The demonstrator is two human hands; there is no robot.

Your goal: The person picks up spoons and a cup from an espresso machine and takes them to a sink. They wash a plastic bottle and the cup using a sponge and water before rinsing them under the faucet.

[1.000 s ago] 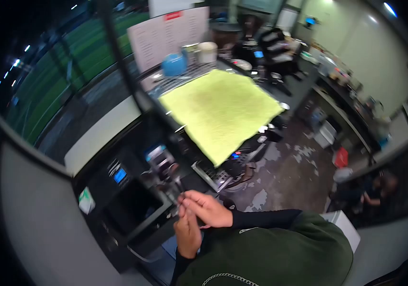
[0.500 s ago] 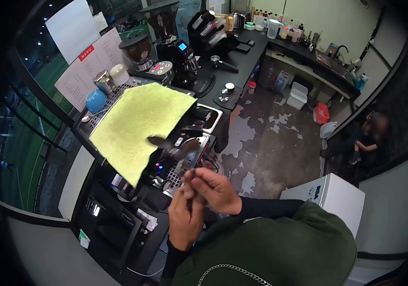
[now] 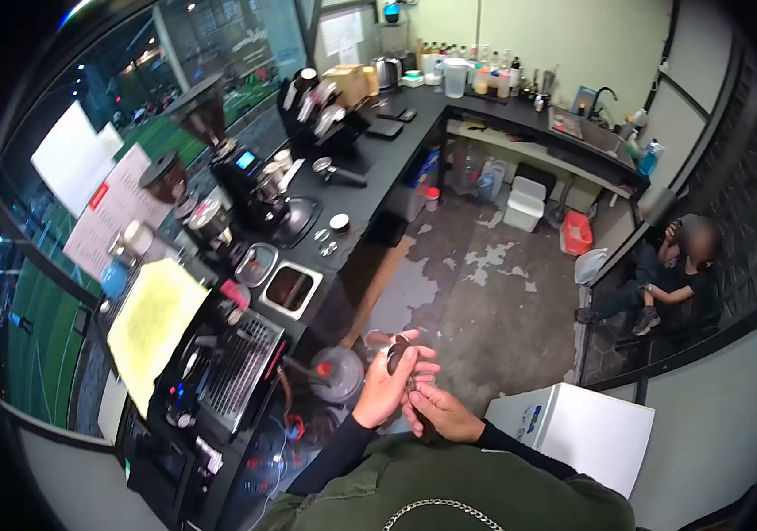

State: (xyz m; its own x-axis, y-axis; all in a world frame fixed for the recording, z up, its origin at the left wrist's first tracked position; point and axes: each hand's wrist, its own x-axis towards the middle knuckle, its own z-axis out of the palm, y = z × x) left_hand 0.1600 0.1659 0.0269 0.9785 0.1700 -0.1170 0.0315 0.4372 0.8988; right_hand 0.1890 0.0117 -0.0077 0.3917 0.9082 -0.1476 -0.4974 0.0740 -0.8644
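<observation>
In front of my body, my left hand (image 3: 385,387) is curled around what look like two metal spoons (image 3: 397,356), their round bowls near its thumb and fingertips. One bowl looks dark, and the other sticks out past the fingers. My right hand (image 3: 446,414) is just below, its fingers closed around the lower, handle end and touching my left hand. Palms and fingers hide most of the handles. Left of the hands stands the espresso machine (image 3: 241,372) with a grated tray, partly covered by a yellow cloth (image 3: 159,323).
Coffee grinders (image 3: 246,181), a portafilter (image 3: 339,172) and a metal sunken container (image 3: 291,290) line the counter. Water jugs (image 3: 338,373) stand on the floor below. A white fridge (image 3: 573,435) is at my right. A person (image 3: 675,270) sits by the far right wall.
My view has swung right, away from the machine. Both hands have drawn back from over the machine to above the floor, with the spoons now cupped in my left hand.
</observation>
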